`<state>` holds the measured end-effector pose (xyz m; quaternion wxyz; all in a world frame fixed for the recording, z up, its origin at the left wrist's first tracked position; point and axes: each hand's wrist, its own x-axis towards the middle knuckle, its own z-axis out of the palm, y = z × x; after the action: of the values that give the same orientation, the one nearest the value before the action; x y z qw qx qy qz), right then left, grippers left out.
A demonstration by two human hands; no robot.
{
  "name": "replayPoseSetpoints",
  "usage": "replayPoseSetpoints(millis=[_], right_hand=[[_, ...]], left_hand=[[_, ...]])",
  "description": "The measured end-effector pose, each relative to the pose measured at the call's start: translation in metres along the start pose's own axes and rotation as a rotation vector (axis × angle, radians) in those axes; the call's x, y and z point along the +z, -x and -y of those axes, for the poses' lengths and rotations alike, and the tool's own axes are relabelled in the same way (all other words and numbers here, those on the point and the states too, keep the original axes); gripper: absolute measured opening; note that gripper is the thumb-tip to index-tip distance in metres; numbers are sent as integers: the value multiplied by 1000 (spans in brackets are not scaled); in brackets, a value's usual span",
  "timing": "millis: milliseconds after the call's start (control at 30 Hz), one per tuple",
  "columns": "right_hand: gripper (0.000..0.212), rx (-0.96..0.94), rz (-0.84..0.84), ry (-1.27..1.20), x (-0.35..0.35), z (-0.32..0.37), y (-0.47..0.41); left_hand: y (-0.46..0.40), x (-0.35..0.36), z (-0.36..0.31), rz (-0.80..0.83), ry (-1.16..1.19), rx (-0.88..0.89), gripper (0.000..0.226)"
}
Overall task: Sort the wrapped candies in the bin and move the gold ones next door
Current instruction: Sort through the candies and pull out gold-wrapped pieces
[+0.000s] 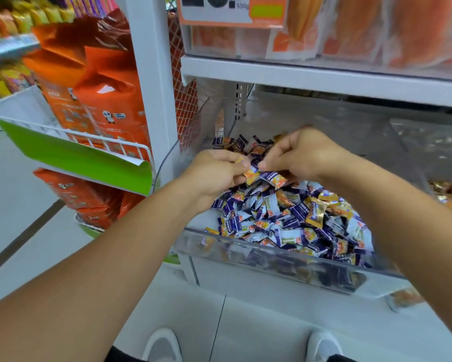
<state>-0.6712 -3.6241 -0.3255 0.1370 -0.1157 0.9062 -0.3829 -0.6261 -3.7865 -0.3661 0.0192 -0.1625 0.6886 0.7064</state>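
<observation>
A clear plastic bin (258, 253) on the lower shelf holds a heap of purple-and-white wrapped candies (284, 223). A few gold-wrapped candies (321, 207) lie among them at the right of the heap. My left hand (214, 173) hovers over the back of the heap with curled fingers and holds an orange-gold candy (251, 176). My right hand (300, 155) is close beside it and pinches a purple-and-orange candy (274, 178). The two hands nearly touch. The neighbouring bin (449, 194) to the right shows gold candies at the frame edge.
A white shelf board (324, 79) hangs just above the bin, with orange snack packs on it. At the left a white wire rack (70, 137) with green trim carries orange bags. My white shoes (164, 346) stand on the pale floor below.
</observation>
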Motion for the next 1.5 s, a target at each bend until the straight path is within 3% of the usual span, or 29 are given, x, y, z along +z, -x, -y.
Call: replayPoseSetpoints(millis=[100,133,167,267,333,400,567,700,800,900,967,1067,1100,1200,1333,1433,1500], right_hand=[[6,-199,-104,704,-17,6,0],[7,-306,-121,796,-16,11,2],[8,-424,-35,773,-11,17,5],[25,-599,544,537,33,34,11],[43,-675,728,617,67,33,4],[45,-777,792,726,94,26,-8],[14,-790,668,800,87,22,-43],[5,-674,364,493,51,21,-52],[6,-325,154,-34,32,22,-44],[14,-77,65,-529,23,25,-36],[12,-23,93,-660,25,25,-31],[1,-12,160,-625,34,21,-23],[1,-16,158,-590,36,19,-23],[4,-62,85,-404,32,16,-23],[3,-134,513,-5,41,13,-6],[10,-70,507,-143,59,6,-6],[10,-70,446,-162,55,4,-11]], left_hand=[[-2,-17,0,-190,-428,289,7],[1,-24,-5,-217,-608,416,7],[6,-29,-12,-214,-780,522,9],[19,-44,-31,-122,-1055,673,12],[25,-55,-40,-150,-1098,722,11],[28,-65,-46,-187,-1065,743,11],[23,-60,-35,-37,-1178,751,12],[19,-52,-33,-41,-1296,683,17],[20,-45,-31,-186,-1190,602,20],[22,-25,-23,-201,-648,195,27],[22,-14,-22,-169,-153,-103,28],[16,-15,-25,-89,279,-267,44],[13,-18,-24,-72,291,-260,45],[11,-21,-21,-35,234,-219,14],[12,-18,-19,-73,351,-172,8],[14,-15,-15,-109,250,-119,13],[15,-16,-10,-101,41,-15,21]])
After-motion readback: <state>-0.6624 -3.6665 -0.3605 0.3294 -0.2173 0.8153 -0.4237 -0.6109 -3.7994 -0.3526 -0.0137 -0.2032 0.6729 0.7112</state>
